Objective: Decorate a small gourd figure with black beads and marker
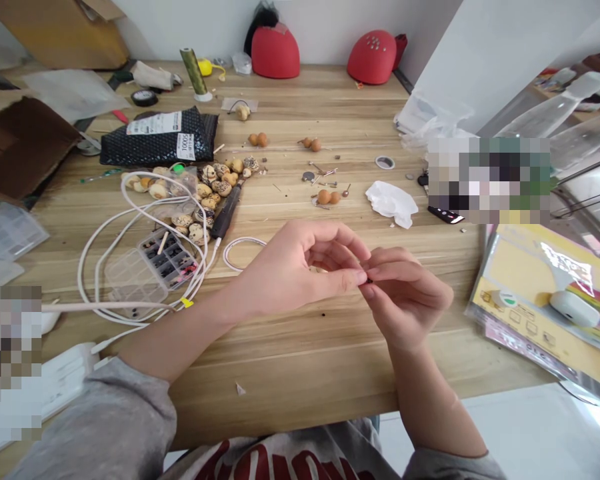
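Both hands curl inward in the head view: the left hand [287, 270] and right hand [405, 297] pinch a tiny dark piece [369, 281] between their fingertips. Toward ten o'clock lie patterned mini gourds [207, 193] beside a black wood-burning pen [226, 212]; plain gourds [324, 197] sit at twelve.

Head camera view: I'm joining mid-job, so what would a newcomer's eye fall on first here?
The two bare hands come first: at the centre of the view, the left hand and right hand pinch a tiny dark piece above the wooden table. Up and to the left lies a heap of patterned small gourds, beside a looped white cable. A red dome and a second red dome stand at the table's far edge.
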### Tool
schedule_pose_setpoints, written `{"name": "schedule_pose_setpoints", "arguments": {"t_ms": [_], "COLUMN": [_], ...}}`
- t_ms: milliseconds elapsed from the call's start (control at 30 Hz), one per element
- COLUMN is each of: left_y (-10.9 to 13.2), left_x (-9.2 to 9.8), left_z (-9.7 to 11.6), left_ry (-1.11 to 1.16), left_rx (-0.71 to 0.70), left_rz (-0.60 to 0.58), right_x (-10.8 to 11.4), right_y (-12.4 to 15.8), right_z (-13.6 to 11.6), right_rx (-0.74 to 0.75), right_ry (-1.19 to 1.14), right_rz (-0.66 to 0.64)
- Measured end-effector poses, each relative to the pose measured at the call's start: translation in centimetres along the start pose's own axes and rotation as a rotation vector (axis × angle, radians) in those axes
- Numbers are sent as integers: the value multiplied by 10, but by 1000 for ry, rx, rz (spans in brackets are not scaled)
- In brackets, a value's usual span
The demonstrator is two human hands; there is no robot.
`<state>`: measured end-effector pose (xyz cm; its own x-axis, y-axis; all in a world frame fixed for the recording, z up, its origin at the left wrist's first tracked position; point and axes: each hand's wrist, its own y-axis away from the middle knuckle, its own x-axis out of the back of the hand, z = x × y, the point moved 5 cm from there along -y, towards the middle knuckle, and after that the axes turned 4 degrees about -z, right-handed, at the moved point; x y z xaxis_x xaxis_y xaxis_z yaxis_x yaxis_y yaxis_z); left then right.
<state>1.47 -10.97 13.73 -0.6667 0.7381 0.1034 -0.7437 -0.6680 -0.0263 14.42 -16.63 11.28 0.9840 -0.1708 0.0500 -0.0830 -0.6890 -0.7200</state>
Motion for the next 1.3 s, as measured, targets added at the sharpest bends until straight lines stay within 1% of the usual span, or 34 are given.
{"name": "schedule_pose_setpoints", "arguments": {"t_ms": [67, 200, 367, 633, 1033, 1167, 1300], "left_y": [1, 3, 3, 2, 3, 1, -5], "left_x": [1, 2, 1, -1, -1, -1, -2], "left_z": [1, 4, 6, 4, 2, -3, -12], "left_ry": [-37, -117, -128, -27, 50, 131, 261], "left_rx": [-27, -73, -76, -39, 15, 54, 91], "left_rz": [29, 79, 68, 8, 10, -17, -70], "right_x": [0, 0, 0, 2, 4, 4, 6], "right_y": [0, -1, 0, -1, 1, 1, 2], "right_z": [-1, 0, 0, 3, 5, 9, 12], "right_rx": [17, 3, 2, -1, 12, 9, -29], "right_ry": [25, 36, 10, -43, -54, -97, -113], "right_rz": [0, -8, -17, -19, 23, 44, 52]}}
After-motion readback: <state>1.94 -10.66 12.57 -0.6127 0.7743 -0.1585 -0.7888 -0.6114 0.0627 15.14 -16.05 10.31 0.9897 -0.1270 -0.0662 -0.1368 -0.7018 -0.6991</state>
